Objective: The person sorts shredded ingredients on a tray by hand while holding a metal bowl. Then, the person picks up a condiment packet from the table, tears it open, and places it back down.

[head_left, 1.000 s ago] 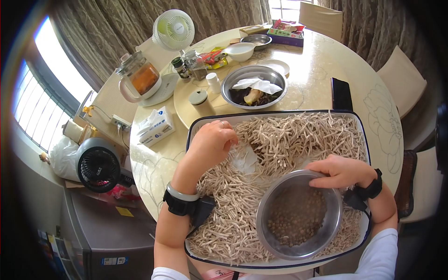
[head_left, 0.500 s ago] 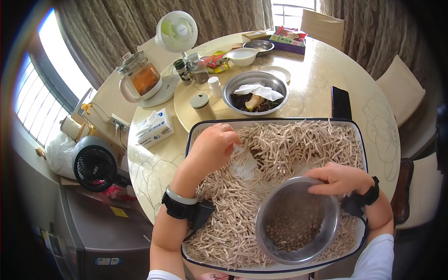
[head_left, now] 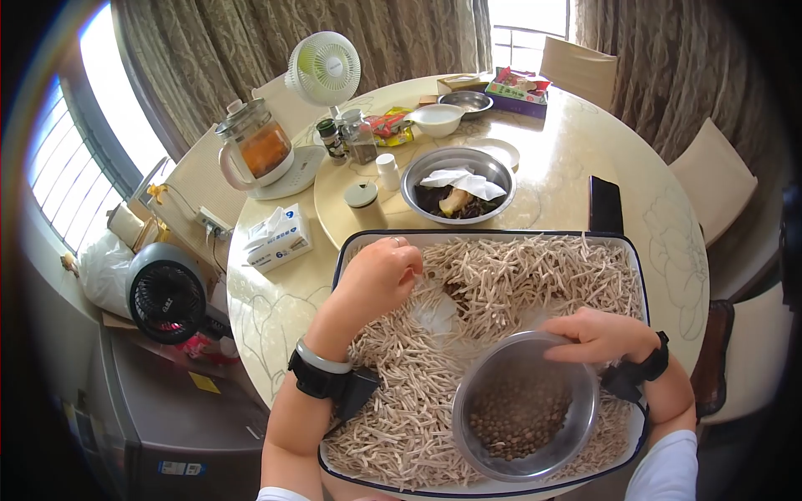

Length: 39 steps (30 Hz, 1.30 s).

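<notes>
A large white tray with a dark blue rim (head_left: pixel 644 292) is spread with short pale dried sticks (head_left: pixel 535 271). My left hand (head_left: pixel 380 271) is over the tray's far left part, its fingers curled together and turned down; what they hold, if anything, is hidden. A white patch of tray bottom (head_left: pixel 436 317) shows beside it. My right hand (head_left: pixel 597 334) grips the far rim of a metal bowl (head_left: pixel 582 417), thumb outside view of the inner wall. The bowl tilts over the sticks at the near right, and small round brown pellets (head_left: pixel 514 424) lie in its bottom.
Beyond the tray stand a steel bowl (head_left: pixel 409 188) with dark food and tissue, a lidded cup (head_left: pixel 365 207), a white bottle (head_left: pixel 388 172) and a black phone (head_left: pixel 605 205). At left are a tissue box (head_left: pixel 280 240), a glass kettle (head_left: pixel 261 150) and a fan (head_left: pixel 324 68).
The camera view has shifted slightly, so the tray sits a little lower in it. My left hand remains curled over the far left sticks; my right hand keeps hold of the bowl.
</notes>
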Motion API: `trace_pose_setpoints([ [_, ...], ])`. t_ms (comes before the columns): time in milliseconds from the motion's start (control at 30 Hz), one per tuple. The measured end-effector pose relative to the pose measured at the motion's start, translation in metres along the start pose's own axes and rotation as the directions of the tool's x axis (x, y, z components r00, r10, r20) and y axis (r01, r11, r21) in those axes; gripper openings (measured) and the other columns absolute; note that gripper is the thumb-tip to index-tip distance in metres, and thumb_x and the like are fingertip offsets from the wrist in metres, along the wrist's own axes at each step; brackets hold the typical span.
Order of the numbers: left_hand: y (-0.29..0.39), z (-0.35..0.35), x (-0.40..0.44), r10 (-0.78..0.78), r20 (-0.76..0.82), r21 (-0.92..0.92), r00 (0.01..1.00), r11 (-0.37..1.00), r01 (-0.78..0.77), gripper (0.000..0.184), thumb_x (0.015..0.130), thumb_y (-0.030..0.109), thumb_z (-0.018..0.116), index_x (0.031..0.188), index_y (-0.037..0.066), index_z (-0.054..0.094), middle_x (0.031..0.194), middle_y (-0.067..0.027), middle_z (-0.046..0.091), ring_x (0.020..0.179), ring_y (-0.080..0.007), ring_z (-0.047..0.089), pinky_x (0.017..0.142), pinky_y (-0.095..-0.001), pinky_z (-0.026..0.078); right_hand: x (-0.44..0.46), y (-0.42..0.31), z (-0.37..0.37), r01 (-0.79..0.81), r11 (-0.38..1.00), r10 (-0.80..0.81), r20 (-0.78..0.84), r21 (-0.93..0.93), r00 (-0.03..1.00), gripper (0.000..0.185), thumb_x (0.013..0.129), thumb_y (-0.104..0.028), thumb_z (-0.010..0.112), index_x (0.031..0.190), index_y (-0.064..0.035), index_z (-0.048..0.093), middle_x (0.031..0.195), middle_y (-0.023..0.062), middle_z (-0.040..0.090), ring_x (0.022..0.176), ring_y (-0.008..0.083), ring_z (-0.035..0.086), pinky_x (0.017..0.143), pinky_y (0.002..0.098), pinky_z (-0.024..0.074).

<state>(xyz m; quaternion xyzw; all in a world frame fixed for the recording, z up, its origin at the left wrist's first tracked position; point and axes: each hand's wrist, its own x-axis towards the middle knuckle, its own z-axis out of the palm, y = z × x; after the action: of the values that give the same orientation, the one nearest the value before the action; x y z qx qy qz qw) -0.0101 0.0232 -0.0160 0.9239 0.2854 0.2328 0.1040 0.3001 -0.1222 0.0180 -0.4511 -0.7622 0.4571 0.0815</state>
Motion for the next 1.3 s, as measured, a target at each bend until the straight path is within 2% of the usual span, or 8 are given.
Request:
trace_pose_setpoints([
  [100,0.005,-0.001,0.002,-0.095,0.003,-0.040,0.995,0.995,0.095,0.008,0.075,0.000,0.065,0.082,0.003,0.065,0.083,-0.0103,0.062,0.082,-0.0295,0.061,0.072,-0.0383,0.050,-0.001,0.003,0.002,0.047,0.999,-0.046,-0.038,0.019,0.998,0.036,0.095,-0.022,0.060,0.124,-0.0022,0.058,0.087,0.0143,0.067,0.074,0.0242,0.063,0.068,0.0341,0.0494],
  [300,0.002,0.014,0.004,0.128,-0.008,-0.068,0.992,0.989,-0.128,0.011,0.080,0.006,0.069,0.090,0.004,0.068,0.085,-0.0116,0.064,0.085,-0.0306,0.062,0.074,-0.0398,0.051,0.000,-0.001,-0.001,-0.054,0.998,0.055,0.023,-0.027,0.998,0.038,0.094,-0.021,0.060,0.126,-0.0018,0.057,0.091,0.0155,0.068,0.077,0.0247,0.065,0.070,0.0349,0.0506],
  [800,0.011,0.006,0.004,-0.109,0.041,0.108,0.993,0.989,0.104,0.013,0.075,0.012,0.067,0.087,0.005,0.066,0.082,-0.0110,0.063,0.080,-0.0274,0.061,0.074,-0.0364,0.050,0.000,0.001,0.001,0.000,1.000,0.000,-0.008,0.027,1.000,0.038,0.095,-0.023,0.060,0.127,-0.0027,0.057,0.091,0.0140,0.068,0.078,0.0215,0.064,0.070,0.0327,0.0503],
  [867,0.022,-0.003,0.006,-0.213,0.025,-0.127,0.977,0.969,0.214,0.012,0.077,0.010,0.069,0.088,0.005,0.066,0.083,-0.0077,0.065,0.078,-0.0204,0.061,0.073,-0.0330,0.050,0.000,-0.001,0.000,-0.025,1.000,0.025,0.004,0.016,1.000,0.037,0.095,-0.023,0.060,0.126,-0.0025,0.058,0.089,0.0141,0.067,0.077,0.0214,0.064,0.069,0.0329,0.0499],
  [1000,0.034,-0.008,0.006,-0.123,0.019,-0.602,0.992,0.791,0.109,0.013,0.080,0.004,0.071,0.092,0.003,0.066,0.088,-0.0056,0.069,0.082,-0.0140,0.062,0.076,-0.0294,0.050,-0.001,-0.002,-0.001,-0.040,0.998,0.040,0.015,-0.045,0.999,0.036,0.095,-0.023,0.060,0.124,-0.0021,0.058,0.085,0.0139,0.065,0.072,0.0219,0.062,0.066,0.0342,0.0485],
  [1100,0.055,-0.018,0.004,0.204,-0.001,-0.874,0.979,0.475,-0.100,0.031,0.084,0.000,0.070,0.115,0.005,0.068,0.099,-0.0036,0.072,0.088,-0.0083,0.063,0.076,-0.0263,0.051,0.000,0.003,0.003,0.080,0.997,-0.080,-0.035,0.005,0.996,0.036,0.095,-0.023,0.060,0.125,-0.0018,0.058,0.084,0.0137,0.065,0.070,0.0226,0.061,0.064,0.0346,0.0479],
  [1267,0.030,-0.013,0.008,-0.008,-0.107,-0.712,0.994,0.699,-0.071,0.031,0.086,-0.002,0.067,0.117,0.001,0.065,0.097,-0.0101,0.071,0.090,-0.0177,0.066,0.080,-0.0319,0.052,-0.001,0.001,0.001,0.026,1.000,-0.027,-0.011,-0.011,1.000,0.037,0.095,-0.022,0.060,0.125,-0.0019,0.057,0.085,0.0139,0.065,0.071,0.0228,0.062,0.065,0.0346,0.0484],
  [1300,0.019,-0.011,0.008,0.009,-0.128,-0.419,0.992,0.906,-0.062,0.029,0.085,-0.001,0.066,0.114,0.002,0.066,0.095,-0.0099,0.071,0.091,-0.0215,0.066,0.079,-0.0338,0.053,-0.001,0.000,0.001,0.031,0.999,-0.031,-0.021,-0.008,0.999,0.037,0.095,-0.022,0.060,0.125,-0.0018,0.057,0.086,0.0140,0.065,0.071,0.0227,0.062,0.065,0.0347,0.0484],
])
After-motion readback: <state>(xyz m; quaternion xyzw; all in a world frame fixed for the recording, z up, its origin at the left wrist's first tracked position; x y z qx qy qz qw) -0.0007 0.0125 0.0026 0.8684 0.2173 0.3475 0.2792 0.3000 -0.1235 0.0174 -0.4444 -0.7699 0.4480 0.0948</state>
